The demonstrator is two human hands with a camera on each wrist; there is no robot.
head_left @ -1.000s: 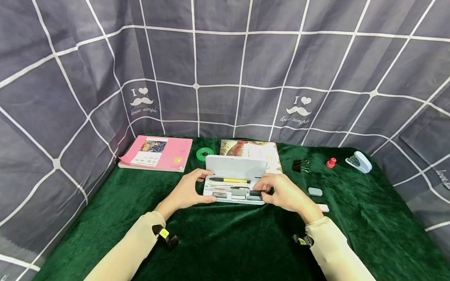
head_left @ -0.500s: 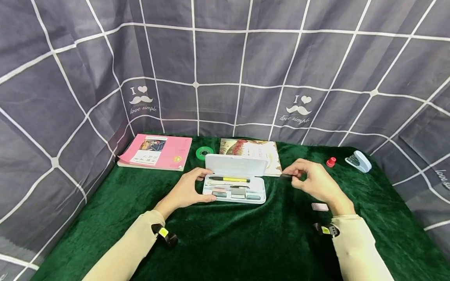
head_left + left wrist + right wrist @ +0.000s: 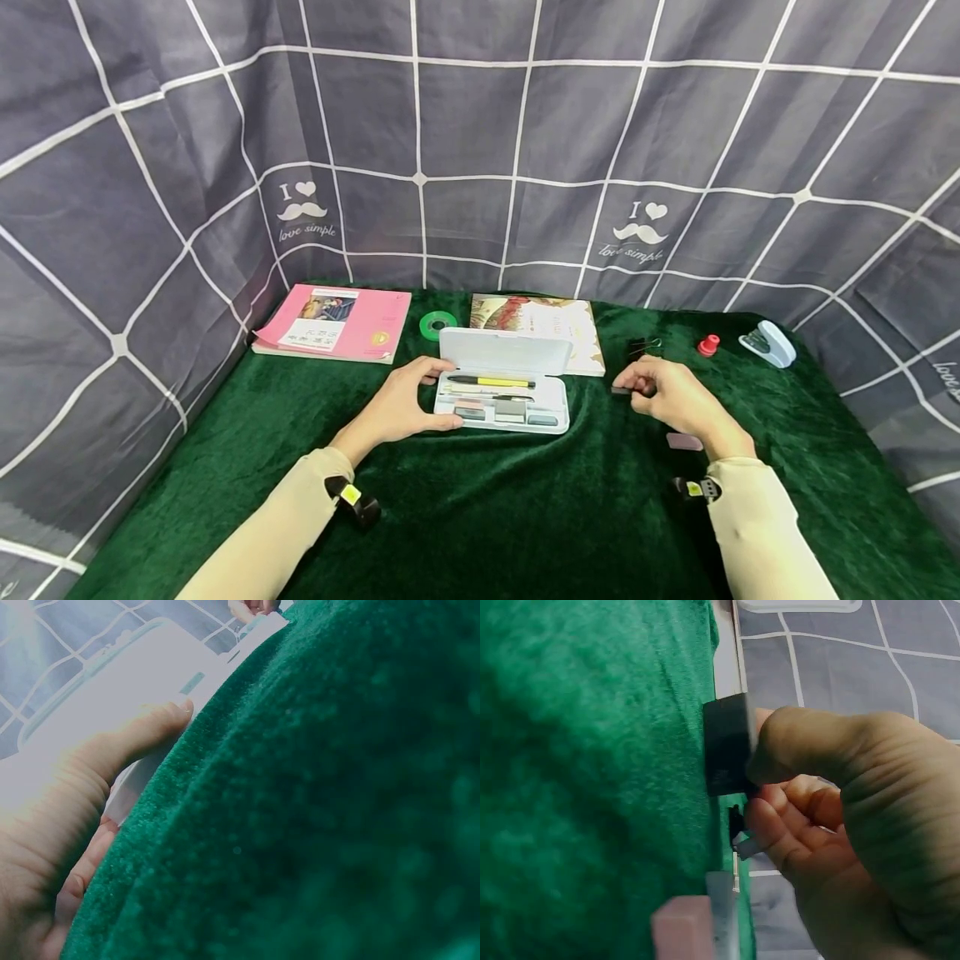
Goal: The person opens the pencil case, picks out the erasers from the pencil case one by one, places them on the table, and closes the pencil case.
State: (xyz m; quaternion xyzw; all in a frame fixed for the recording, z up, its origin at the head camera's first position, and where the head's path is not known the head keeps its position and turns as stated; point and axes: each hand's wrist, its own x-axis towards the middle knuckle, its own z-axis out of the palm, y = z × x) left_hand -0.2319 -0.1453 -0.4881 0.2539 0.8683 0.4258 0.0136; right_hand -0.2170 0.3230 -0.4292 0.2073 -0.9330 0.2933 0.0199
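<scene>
A white pencil case (image 3: 555, 423) lies with its lid raised on the green cloth. My left hand (image 3: 401, 404) grips its left end, thumb along the front edge and fingers behind. Inside are a yellow-and-black pen (image 3: 491, 382), another slim pen (image 3: 513, 398), and several small erasers, among them a grey one (image 3: 510, 411). To the right of the case, my right hand (image 3: 671, 400) pinches a black block (image 3: 727, 746), which looks like an eraser, at the cloth. Below that hand lies a pink eraser (image 3: 684, 441). A grey-blue eraser (image 3: 721, 911) shows behind the pink one in the right wrist view.
A pink book (image 3: 360, 329) lies at the back left, beside green tape (image 3: 437, 325). Behind the case lies a patterned booklet (image 3: 585, 333). A black binder clip (image 3: 641, 346), partly hidden, a small red object (image 3: 708, 345) and a white stapler (image 3: 768, 343) line the back right.
My right hand has taken the black block from the case's right compartment and carried it right, then down to the cloth. My left hand has stayed on the case.
</scene>
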